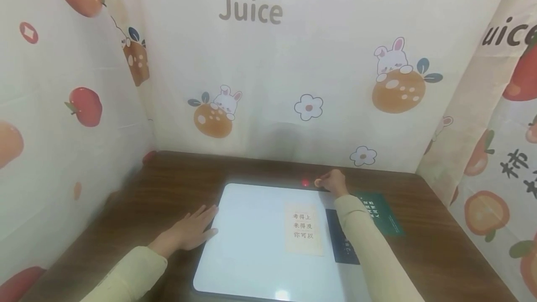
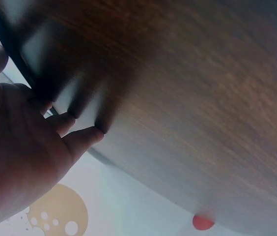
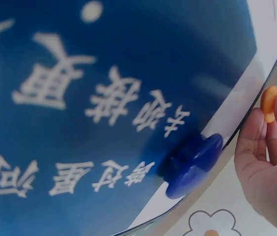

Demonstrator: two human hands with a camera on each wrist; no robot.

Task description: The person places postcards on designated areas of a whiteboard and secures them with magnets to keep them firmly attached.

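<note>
A pale curtain printed with fruit, rabbits and "Juice" hangs behind and on both sides of a brown wooden table. A white board with rounded corners lies flat on it. To the right are a green card, a dark blue card partly hidden by the right forearm, and a cream card, its long axis running near to far. The left hand, fingers straight and holding nothing, is at the board's left edge. The right hand pinches an orange piece just beyond the board's far edge, so the board and the cream card lie on its near side; the left hand is well apart from it. A glossy blue piece sits at the dark blue card's far edge. A small red piece lies just left of the orange one.
</note>
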